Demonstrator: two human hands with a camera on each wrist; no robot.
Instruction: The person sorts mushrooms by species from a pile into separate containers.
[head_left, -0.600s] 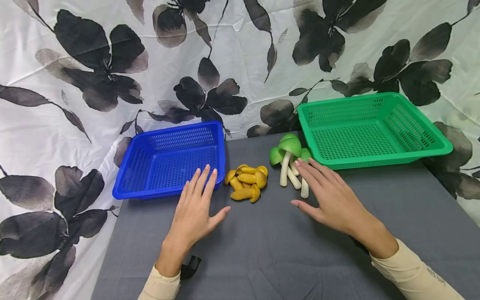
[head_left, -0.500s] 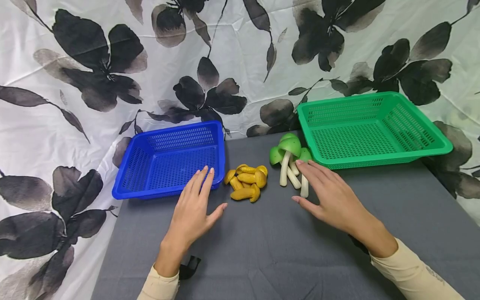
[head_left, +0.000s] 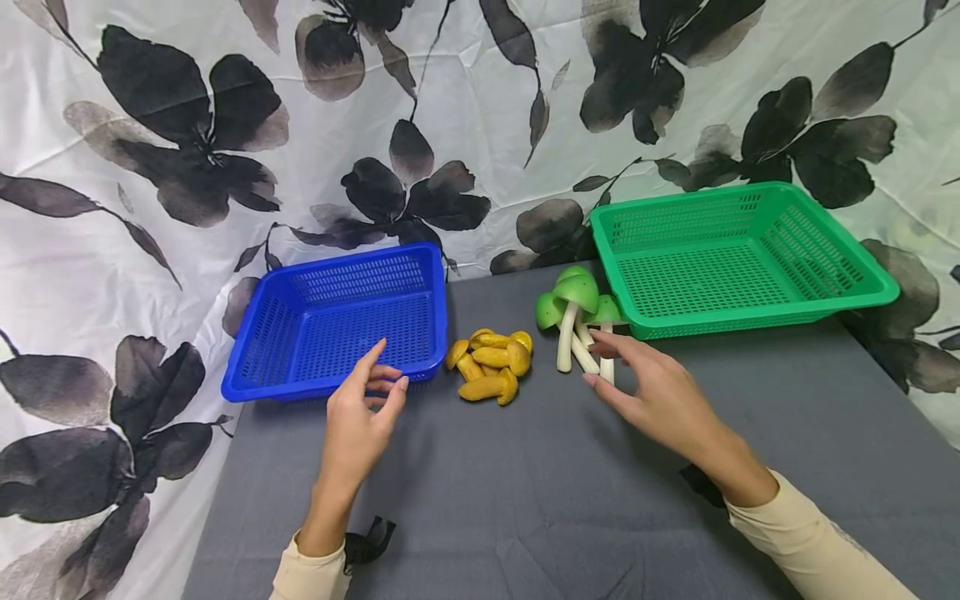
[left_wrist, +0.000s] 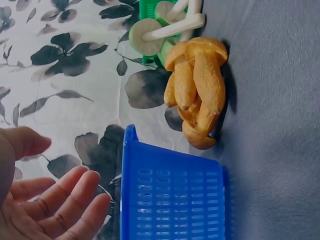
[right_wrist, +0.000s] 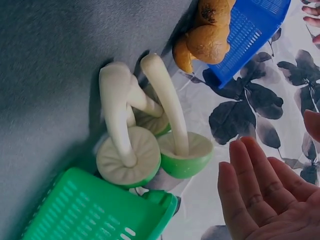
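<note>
In the head view my left hand (head_left: 360, 421) hovers in front of the blue basket (head_left: 322, 333), fingers loosely bent, nothing between them. Its thumb and fingers stand apart in the left wrist view, beside the basket's wall (left_wrist: 172, 192). Several yellow-brown mushrooms (head_left: 489, 387) lie piled right of that basket. My right hand (head_left: 663, 400) holds nothing; its thumb and fingertips overlap the white stems of the green-capped mushrooms (head_left: 576, 292) in the head view. From the right wrist, the fingers (right_wrist: 255, 185) appear relaxed and apart from the mushroom stems (right_wrist: 114, 107).
A green basket (head_left: 712, 279) stands at the back right, close against the green-capped mushrooms. Grey cloth (head_left: 510, 500) covers the table. Behind it hangs a white curtain (head_left: 495, 108) with dark flowers. A black strap (head_left: 369, 542) shows at the left wrist.
My left hand has drawn back and left, turning sideways with its fingers bending from their flat spread. The right hand's thumb and fingers have come closer together near the stems. The mushrooms lie as before.
</note>
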